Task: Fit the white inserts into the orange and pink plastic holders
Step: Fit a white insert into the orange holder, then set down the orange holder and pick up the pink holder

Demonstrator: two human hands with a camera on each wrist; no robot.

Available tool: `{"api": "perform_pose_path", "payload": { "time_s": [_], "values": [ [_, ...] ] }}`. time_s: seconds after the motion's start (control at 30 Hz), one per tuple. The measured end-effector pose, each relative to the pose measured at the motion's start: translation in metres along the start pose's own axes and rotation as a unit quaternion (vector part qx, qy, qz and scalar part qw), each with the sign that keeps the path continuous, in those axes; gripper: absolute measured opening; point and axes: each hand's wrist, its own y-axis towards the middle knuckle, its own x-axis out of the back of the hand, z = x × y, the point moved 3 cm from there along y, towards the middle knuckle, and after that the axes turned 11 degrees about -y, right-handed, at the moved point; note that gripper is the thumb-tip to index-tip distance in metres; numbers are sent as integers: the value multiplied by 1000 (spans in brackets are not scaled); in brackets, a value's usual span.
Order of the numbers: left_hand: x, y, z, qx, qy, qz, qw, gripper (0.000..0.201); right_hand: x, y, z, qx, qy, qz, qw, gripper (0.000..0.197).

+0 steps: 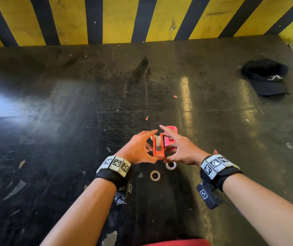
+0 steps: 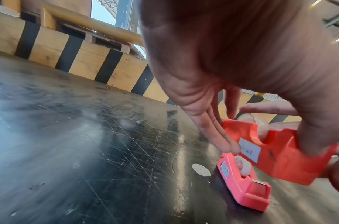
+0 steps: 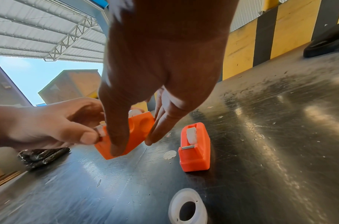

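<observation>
Both my hands, left hand (image 1: 138, 148) and right hand (image 1: 179, 150), pinch the orange holder (image 1: 158, 147) (roll inside); next, seat it squarely.

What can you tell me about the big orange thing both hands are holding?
The orange holder looks like a smooth plastic tape dispenser. A whitish insert sits in its slot, and a pale label with handwriting is stuck on one side. The left hand and the right hand grip it from either side over the dark table, just in front of the pink holder.
</observation>
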Motion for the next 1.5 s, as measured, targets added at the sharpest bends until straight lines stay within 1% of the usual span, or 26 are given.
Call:
{"api": "perform_pose_path", "payload": {
  "time_s": [0.07,0.1,0.17,0.2,0.23,0.27,0.4,0.5,0.57,0.7,0.83,0.9,0.93,0.97,1.03,1.07,1.1,1.13,1.2,1.27,1.37,1.5],
  "values": [
    [2,9,7,-2,6,-16,1000,110,4,7,-3,-3,-10,-9,1000,122],
    [5,15,10,-3,8,-24,1000,110,9,11,-6,-5,-28,-28,999,117],
    [9,27,17,8,25,-31,999,109,23,19,-14,-12,-91,-88,992,105],
    [11,34,21,21,39,-27,999,110,31,22,-20,-18,-123,-109,986,102],
    [13,40,27,34,53,-20,998,111,37,25,-27,-26,-150,-113,982,102],
    [13,46,32,45,66,-13,997,112,42,29,-34,-37,-171,-100,979,106],
    [7,67,47,77,99,18,992,113,39,44,-60,-80,-247,-5,966,132],
    [0,74,55,86,103,38,990,111,29,54,-71,-86,-262,20,961,140],
    [-3,76,60,85,88,40,992,111,23,59,-74,-88,-267,10,960,138],
    [-3,75,60,93,77,45,992,113,20,63,-73,-93,-282,-32,954,126],
    [-1,70,60,95,70,64,991,130,20,56,-68,-94,-260,-43,960,125],
    [3,65,53,87,64,49,993,135,22,48,-64,-91,-244,-52,964,126],
    [5,61,45,73,69,27,995,131,23,44,-62,-90,-240,-58,965,126],
    [8,58,35,47,78,-3,996,121,24,40,-58,-87,-240,-64,965,125],
    [10,52,8,-23,100,-62,993,84,25,33,-49,-75,-244,-75,964,124],
    [10,50,-6,-52,113,-78,989,67,25,29,-43,-68,-243,-79,964,123],
    [8,48,-19,-69,127,-80,986,55,24,25,-37,-60,-242,-83,965,123],
    [5,47,-29,-75,143,-72,984,51,23,21,-31,-53,-242,-86,965,122],
    [-1,45,-41,-64,176,-47,981,54,22,14,-20,-38,-250,-94,963,121],
    [-4,41,-46,-52,198,-34,978,54,21,8,-11,-23,-255,-102,961,120],
    [-3,34,-51,-55,221,-39,973,46,21,0,-3,-14,-264,-103,959,120],
    [0,27,-56,-77,197,-58,976,47,19,-5,-1,-17,-266,-99,959,120]
  ]
}}
